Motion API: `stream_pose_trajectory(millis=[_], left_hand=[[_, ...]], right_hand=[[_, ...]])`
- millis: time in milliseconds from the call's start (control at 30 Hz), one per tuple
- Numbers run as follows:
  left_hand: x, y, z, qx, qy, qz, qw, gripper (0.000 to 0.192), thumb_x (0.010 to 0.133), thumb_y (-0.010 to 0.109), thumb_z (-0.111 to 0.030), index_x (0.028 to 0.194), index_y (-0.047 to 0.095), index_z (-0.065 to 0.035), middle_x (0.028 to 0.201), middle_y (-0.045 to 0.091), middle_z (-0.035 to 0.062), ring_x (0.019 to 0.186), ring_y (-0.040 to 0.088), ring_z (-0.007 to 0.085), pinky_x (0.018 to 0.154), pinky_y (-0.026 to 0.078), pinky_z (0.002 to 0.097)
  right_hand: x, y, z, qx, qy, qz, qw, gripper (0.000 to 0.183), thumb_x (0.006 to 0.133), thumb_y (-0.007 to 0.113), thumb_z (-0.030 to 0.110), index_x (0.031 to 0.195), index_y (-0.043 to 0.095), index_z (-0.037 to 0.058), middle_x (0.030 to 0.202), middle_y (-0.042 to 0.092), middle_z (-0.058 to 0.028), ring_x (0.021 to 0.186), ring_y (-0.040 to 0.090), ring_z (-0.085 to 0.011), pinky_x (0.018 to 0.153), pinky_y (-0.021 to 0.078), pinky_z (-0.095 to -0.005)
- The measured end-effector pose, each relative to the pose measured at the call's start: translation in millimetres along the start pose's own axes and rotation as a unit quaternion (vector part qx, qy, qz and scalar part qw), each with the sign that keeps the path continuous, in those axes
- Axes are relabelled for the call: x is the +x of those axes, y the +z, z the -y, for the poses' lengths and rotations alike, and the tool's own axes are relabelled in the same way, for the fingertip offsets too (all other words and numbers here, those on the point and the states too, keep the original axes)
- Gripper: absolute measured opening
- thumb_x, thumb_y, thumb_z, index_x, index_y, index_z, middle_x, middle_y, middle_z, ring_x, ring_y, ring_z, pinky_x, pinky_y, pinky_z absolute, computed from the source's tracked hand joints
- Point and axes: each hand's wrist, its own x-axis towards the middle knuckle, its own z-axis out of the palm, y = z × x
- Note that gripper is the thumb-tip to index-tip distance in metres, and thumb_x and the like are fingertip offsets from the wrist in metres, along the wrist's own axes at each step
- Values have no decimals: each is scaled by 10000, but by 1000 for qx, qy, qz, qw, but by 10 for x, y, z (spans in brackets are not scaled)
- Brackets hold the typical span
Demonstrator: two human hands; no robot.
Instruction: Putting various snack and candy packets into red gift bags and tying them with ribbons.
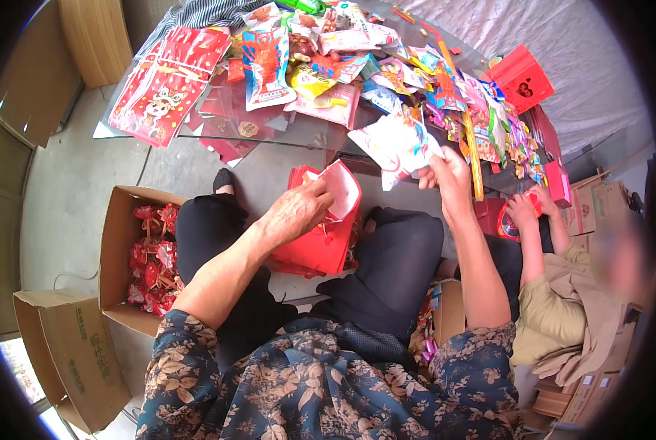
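My left hand (300, 209) grips the rim of a red paper gift bag (319, 247) between my knees. The bag's mouth gapes, and its pale inside shows. In my right hand (447, 171) is a white snack packet (396, 146), pinched at its lower right corner. It hangs above the table's near edge, to the right of the bag and higher in view. Beyond it, a heap of packaged snacks (333, 77) covers much of the glass table (284, 131). The bag's contents are hidden from me.
Flat red printed bags (168, 82) lie at the table's left. An open cardboard box (110, 253) of red wrapped bundles (153, 264) stands by my left leg. A yellow stick (476, 159) juts past the table edge. At right sits another person, hands (526, 209) on a red item.
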Motion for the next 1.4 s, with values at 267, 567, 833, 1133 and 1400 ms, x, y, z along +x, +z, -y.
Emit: stream_pose_trajectory(millis=[267, 567, 833, 1133, 1400], left_hand=[[-33, 42, 4, -2, -5, 13, 1000, 126, 806, 621, -47, 881, 523, -22, 924, 512, 156, 885, 586, 358, 741, 507, 434], [-52, 91, -9, -2, 3, 13, 1000, 152, 793, 635, -33, 913, 543, -32, 914, 518, 134, 877, 584, 342, 729, 509, 430], [-12, 50, -53, -8, 29, 3, 1000, 117, 787, 627, -40, 855, 534, -14, 882, 513, 155, 859, 581, 343, 741, 502, 429], [-27, 53, -26, -4, 12, 22, 1000, 145, 794, 626, -28, 907, 534, -35, 933, 518, 137, 887, 581, 342, 741, 506, 437], [0, 53, -44, -13, 8, 19, 1000, 131, 800, 625, -27, 901, 542, -31, 903, 517, 132, 859, 585, 340, 723, 507, 431]], right_hand=[[-412, 90, -136, 69, 126, 15, 990, 162, 953, 546, 196, 914, 561, 40, 724, 658, -89, 531, 617, -130, 496, 425, -217], [-395, 56, -225, 116, 123, -35, 985, 199, 949, 568, 243, 923, 559, 46, 716, 651, -73, 532, 619, -140, 501, 434, -229], [252, -678, -850, 382, 150, -209, 888, 307, 969, 572, 314, 1083, 548, 31, 971, 686, -141, 779, 643, -204, 658, 508, -319], [472, -230, -820, 135, 119, -86, 980, 273, 925, 636, 202, 1121, 621, 12, 994, 689, -115, 797, 668, -170, 652, 508, -297], [1224, -59, -738, -370, -125, -138, 910, 402, 831, 691, 187, 1201, 603, 57, 1139, 615, -155, 924, 658, -272, 806, 521, -384]])
